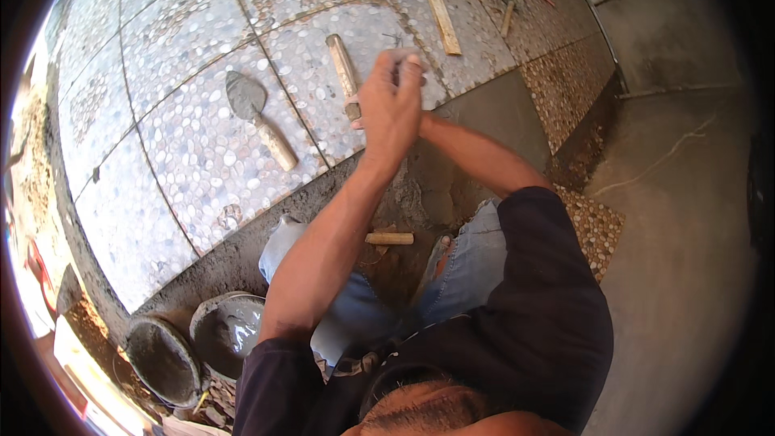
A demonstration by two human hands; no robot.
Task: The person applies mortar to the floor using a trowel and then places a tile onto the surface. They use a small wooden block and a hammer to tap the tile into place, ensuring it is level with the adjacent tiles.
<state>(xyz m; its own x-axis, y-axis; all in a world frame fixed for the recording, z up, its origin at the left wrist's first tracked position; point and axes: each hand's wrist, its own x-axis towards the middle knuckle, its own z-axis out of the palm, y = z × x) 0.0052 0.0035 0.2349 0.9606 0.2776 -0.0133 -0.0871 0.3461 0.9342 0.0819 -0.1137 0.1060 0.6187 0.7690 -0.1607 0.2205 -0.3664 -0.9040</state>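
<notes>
Pebbled tiles (pixel 190 153), bucket (pixel 202 307) of grey liquid (pixel 230 333)

The floor of pale grey, pebble-patterned square tiles (pixel 178 153) spreads across the left and centre, split by thin dark joints. Toward the upper right its tones turn browner, down to a brown-and-tan pebbled section (pixel 573 89) by a thin pale edge (pixel 593 16). Beyond lies a smooth, dull grey cement expanse (pixel 670 258) — floor or wall, I cannot tell — marked by a wavering pale line (pixel 662 157). Strong whitish light fills the left rim, washing over tan, uneven bare ground (pixel 34 145); the right side sits in shade.
</notes>
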